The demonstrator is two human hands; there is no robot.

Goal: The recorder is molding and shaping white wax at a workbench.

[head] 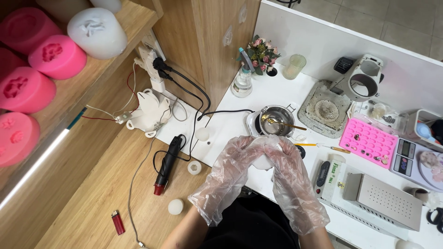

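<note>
- The left hand (230, 168) and the right hand (290, 173) wear thin, crinkly plastic gloves.
- Both hands curl around a smooth white lump (262, 161), gripping it between them.
- The lump sits at the middle, at 6 o'clock from a shiny metal pot (276, 121).
- A pink tray (369, 142) lies at 3 o'clock.

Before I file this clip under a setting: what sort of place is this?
Probably a small candle- or wax-craft workshop: pink silicone moulds on the shelf, a metal melting pot on a small heater, a digital scale.
</note>
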